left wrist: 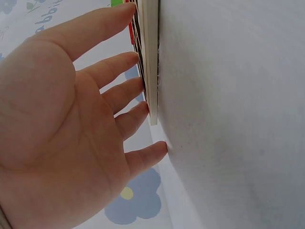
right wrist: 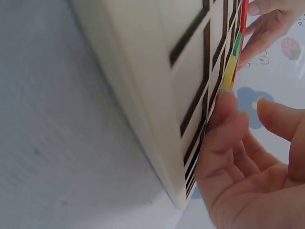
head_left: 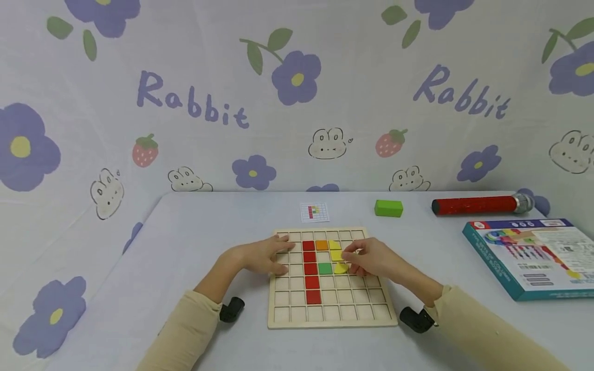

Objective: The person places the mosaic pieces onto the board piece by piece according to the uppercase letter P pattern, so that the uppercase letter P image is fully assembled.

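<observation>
A wooden grid board (head_left: 284, 298) lies flat in front of me. On it sit a column of red square tiles (head_left: 310, 268), an orange tile (head_left: 322, 245), a green tile (head_left: 325, 268) and several yellow pieces (head_left: 340, 268). My left hand (head_left: 265, 255) rests on the board's left part, its fingers spread and fairly straight (left wrist: 81, 119). Over the right part, my right hand (head_left: 371, 257) has loosely bent fingers right at the yellow pieces. In the right wrist view, thumb and forefinger of that hand (right wrist: 252, 157) stand apart, with no piece showing between them.
Behind the board lies a small pattern card (head_left: 314, 212) with a coloured grid. A green block (head_left: 389, 208) and a red cylinder (head_left: 473, 205) with a silvery end lie at the back right. A flat game box (head_left: 533, 263) is on the right.
</observation>
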{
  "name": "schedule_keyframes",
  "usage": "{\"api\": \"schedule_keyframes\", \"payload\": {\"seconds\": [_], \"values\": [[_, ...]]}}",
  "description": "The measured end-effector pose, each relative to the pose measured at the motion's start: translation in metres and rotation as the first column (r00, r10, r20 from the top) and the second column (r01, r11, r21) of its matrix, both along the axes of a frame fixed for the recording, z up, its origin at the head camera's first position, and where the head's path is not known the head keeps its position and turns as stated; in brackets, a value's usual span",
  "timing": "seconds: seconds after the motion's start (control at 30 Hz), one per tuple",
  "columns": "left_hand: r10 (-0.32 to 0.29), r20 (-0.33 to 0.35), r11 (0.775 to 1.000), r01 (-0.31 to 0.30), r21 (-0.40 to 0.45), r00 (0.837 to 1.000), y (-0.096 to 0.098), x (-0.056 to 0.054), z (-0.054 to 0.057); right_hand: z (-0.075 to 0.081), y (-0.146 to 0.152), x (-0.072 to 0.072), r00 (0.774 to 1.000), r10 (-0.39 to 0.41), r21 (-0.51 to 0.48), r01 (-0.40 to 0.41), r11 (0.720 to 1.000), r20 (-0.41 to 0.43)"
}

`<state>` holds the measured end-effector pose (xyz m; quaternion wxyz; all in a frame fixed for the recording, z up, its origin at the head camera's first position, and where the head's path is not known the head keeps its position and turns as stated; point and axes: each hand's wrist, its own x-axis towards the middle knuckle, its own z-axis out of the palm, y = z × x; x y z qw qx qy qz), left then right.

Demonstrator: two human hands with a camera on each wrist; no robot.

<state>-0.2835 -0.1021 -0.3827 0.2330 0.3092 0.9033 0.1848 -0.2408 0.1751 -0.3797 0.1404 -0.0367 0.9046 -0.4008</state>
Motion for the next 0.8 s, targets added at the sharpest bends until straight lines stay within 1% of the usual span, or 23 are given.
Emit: {"api": "schedule_keyframes", "payload": {"seconds": [0.17, 0.27, 0.5, 0.57, 0.63, 0.7, 0.73, 0.8], "values": [[0.001, -0.009, 1.000, -0.001, 0.007, 1.000, 0.000, -0.002, 0.000, 0.002, 0.000, -0.001, 1.000, 0.027, -0.016, -0.028, 0.999, -0.007], [-0.003, -0.008, 1.000, 0.004, 0.005, 1.000, 0.001, -0.002, 0.000, 0.001, -0.001, -0.002, 1.000, 0.028, -0.025, -0.028, 0.999, -0.002], [0.009, -0.002, 1.000, -0.009, 0.006, 1.000, 0.001, -0.001, -0.001, -0.001, -0.004, -0.004, 0.999, 0.021, -0.047, -0.020, 0.999, 0.028], [0.009, 0.000, 1.000, -0.009, 0.006, 1.000, 0.000, -0.001, -0.002, -0.002, -0.003, -0.005, 0.999, 0.020, -0.077, -0.017, 0.997, 0.049], [0.010, 0.003, 1.000, -0.010, 0.007, 1.000, 0.000, -0.001, -0.002, -0.004, 0.000, -0.006, 0.996, 0.037, -0.130, -0.027, 0.991, 0.077], [0.012, 0.006, 1.000, -0.012, 0.005, 1.000, 0.001, -0.001, -0.003, -0.006, 0.007, -0.007, 0.990, 0.073, -0.224, -0.046, 0.974, 0.117], [0.014, 0.010, 1.000, -0.015, 0.008, 1.000, 0.001, -0.001, -0.003, -0.008, 0.011, -0.008, 0.985, 0.098, -0.287, -0.054, 0.956, 0.140], [0.033, 0.008, 0.999, -0.033, 0.029, 0.999, 0.001, -0.001, -0.004, -0.011, 0.020, -0.010, 0.971, 0.157, -0.432, -0.066, 0.900, 0.178]]}}
